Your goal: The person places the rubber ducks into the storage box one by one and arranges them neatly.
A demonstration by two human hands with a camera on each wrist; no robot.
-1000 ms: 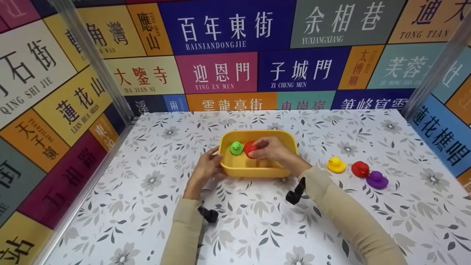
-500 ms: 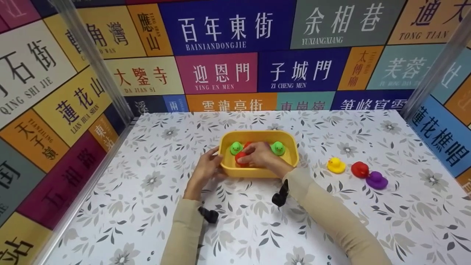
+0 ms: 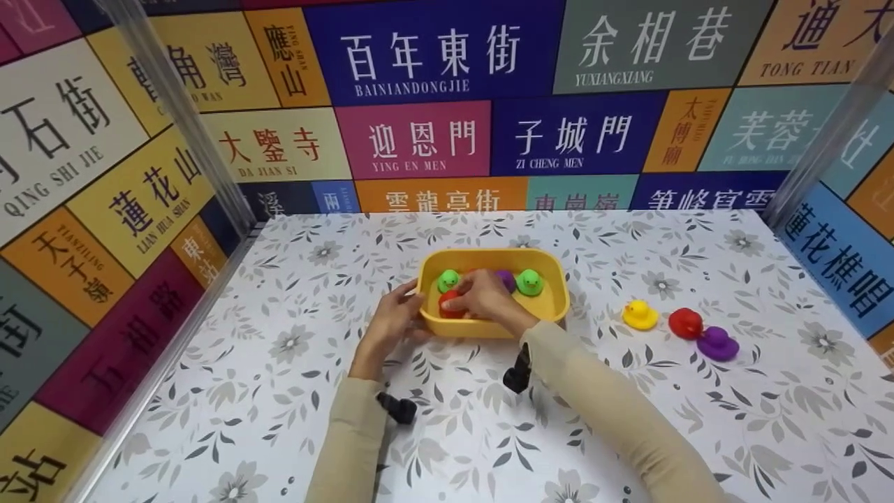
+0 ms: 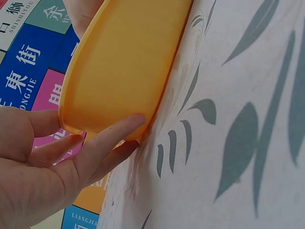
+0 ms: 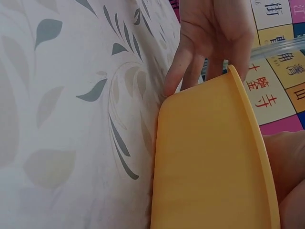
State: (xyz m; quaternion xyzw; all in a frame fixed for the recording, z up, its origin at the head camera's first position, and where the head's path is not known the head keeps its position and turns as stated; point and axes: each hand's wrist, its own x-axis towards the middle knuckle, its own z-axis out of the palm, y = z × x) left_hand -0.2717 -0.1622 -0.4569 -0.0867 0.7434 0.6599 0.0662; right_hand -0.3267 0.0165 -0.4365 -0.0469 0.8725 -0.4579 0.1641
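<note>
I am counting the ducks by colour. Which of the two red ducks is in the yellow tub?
The red duck under the right hand, at the yellow tub's near left. The other red duck sits outside on the table, between a yellow duck and a purple duck.

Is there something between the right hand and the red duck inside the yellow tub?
Nothing visible does: the right hand is already on the red duck in the yellow tub.

Red duck held low inside the yellow tub

The small red rubber duck sits at the left end of the shallow, rounded-rectangular yellow plastic tub, just above the middle of the frame, mostly hidden under fingers so its pose cannot be told. The tub stands upright and open on the flower-patterned tabletop, its near wall facing the lower frame edge.
</note>
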